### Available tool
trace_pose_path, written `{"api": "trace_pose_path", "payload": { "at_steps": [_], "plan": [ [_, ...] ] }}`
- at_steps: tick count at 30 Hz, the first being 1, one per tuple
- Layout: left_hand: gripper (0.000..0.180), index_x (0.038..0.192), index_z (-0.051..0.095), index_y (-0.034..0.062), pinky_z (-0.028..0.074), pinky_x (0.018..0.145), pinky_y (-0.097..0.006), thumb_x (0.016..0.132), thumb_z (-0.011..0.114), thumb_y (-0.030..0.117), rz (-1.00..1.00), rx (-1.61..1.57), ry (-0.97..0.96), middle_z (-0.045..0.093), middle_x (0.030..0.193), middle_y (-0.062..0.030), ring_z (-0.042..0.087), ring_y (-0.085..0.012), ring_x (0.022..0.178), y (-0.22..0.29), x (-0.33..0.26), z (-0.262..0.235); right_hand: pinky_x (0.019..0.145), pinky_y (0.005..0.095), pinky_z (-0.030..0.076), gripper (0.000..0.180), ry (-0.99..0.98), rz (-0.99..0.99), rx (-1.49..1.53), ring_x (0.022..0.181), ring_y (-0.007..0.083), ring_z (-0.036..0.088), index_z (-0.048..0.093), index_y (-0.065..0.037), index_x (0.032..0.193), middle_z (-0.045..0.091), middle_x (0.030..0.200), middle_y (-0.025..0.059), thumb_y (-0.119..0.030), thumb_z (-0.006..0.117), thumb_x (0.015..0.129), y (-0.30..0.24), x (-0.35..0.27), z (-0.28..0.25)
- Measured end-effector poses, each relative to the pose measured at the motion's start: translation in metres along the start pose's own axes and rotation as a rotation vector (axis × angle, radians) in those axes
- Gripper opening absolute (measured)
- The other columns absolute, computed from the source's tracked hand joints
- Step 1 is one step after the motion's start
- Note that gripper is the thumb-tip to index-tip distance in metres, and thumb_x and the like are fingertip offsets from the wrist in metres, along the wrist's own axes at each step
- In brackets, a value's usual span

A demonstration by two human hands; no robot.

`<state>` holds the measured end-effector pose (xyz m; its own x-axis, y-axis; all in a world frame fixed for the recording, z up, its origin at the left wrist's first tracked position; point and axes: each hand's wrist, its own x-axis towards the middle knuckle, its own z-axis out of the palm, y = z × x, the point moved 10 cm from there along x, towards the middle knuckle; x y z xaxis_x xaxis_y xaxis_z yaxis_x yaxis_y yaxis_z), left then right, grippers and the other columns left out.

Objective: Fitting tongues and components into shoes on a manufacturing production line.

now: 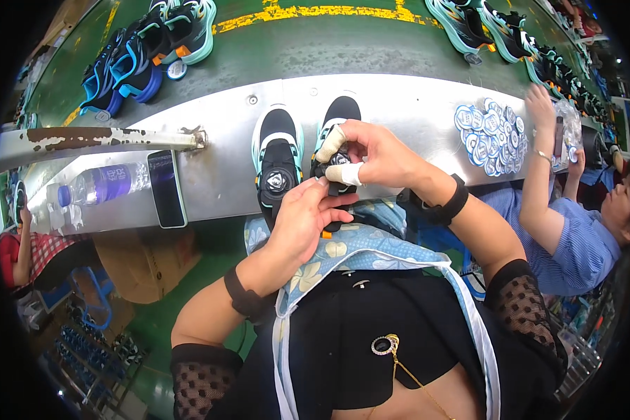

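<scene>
A pair of black sneakers with mint-green soles sits side by side on the metal bench, toes pointing away. The left sneaker (275,131) shows a round dial on its upper, and neither hand is on it. Both hands meet at the dial area of the right sneaker (342,109). My right hand (379,155), with pale covers on two fingers, curls over the upper from the right. My left hand (299,218) comes from the near left, thumb and fingers closed at the sneaker's near part. The hands hide most of that dial and whatever lies between the fingertips.
A phone (166,189) and a plastic bottle (105,184) lie at left, beneath a chipped white metal bar (98,140). Round blue-white tags (493,136) are heaped at right, near a co-worker's hand (540,108). More sneakers (178,31) stand on the green surface beyond.
</scene>
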<state>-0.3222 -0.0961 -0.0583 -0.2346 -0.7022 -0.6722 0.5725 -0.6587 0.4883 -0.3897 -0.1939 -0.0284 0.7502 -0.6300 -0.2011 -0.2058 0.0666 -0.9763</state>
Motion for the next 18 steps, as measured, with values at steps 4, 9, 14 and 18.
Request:
{"api": "trace_pose_path", "payload": {
  "at_steps": [4, 9, 14, 18],
  "plan": [
    [0.032, 0.123, 0.052, -0.0039, 0.054, 0.079, -0.035, 0.104, 0.042, 0.02, 0.017, -0.063, -0.046, 0.06, 0.121, -0.0144, 0.061, -0.0295, 0.114, -0.005, 0.0, -0.002, 0.067, 0.0294, 0.048, 0.03, 0.017, -0.116, -0.169, 0.079, 0.0146, 0.058, 0.068, -0.008, 0.11, 0.061, 0.089, 0.0038, -0.009, 0.075, 0.081, -0.015, -0.01, -0.01],
    [0.032, 0.123, 0.053, -0.004, 0.054, 0.08, -0.035, 0.104, 0.044, 0.021, 0.026, -0.053, -0.077, 0.06, 0.122, -0.0147, 0.061, -0.0296, 0.114, -0.007, 0.0, -0.004, 0.075, 0.035, 0.05, 0.036, 0.141, -0.12, -0.595, 0.085, 0.0292, 0.062, 0.068, -0.009, 0.115, 0.063, 0.094, 0.0126, -0.017, 0.074, 0.081, -0.03, -0.016, 0.001],
    [0.038, 0.123, 0.056, -0.0063, 0.055, 0.076, -0.035, 0.104, 0.043, 0.024, -0.08, 0.152, -0.187, 0.059, 0.126, -0.0183, 0.064, -0.0291, 0.107, 0.003, -0.042, 0.001, 0.075, 0.0325, 0.049, 0.037, 0.075, -0.101, -0.44, 0.084, 0.0226, 0.062, 0.069, -0.01, 0.117, 0.067, 0.092, 0.0102, -0.015, 0.075, 0.081, -0.034, -0.014, -0.012],
    [0.039, 0.119, 0.056, -0.008, 0.055, 0.065, -0.033, 0.103, 0.047, 0.027, -0.046, 0.014, -0.003, 0.061, 0.118, -0.0185, 0.068, -0.027, 0.093, 0.011, -0.064, -0.065, 0.074, 0.0305, 0.049, 0.036, 0.089, -0.05, -0.384, 0.081, 0.0202, 0.061, 0.069, -0.01, 0.118, 0.065, 0.091, 0.0089, -0.015, 0.075, 0.083, -0.054, -0.008, -0.002]
  ]
}}
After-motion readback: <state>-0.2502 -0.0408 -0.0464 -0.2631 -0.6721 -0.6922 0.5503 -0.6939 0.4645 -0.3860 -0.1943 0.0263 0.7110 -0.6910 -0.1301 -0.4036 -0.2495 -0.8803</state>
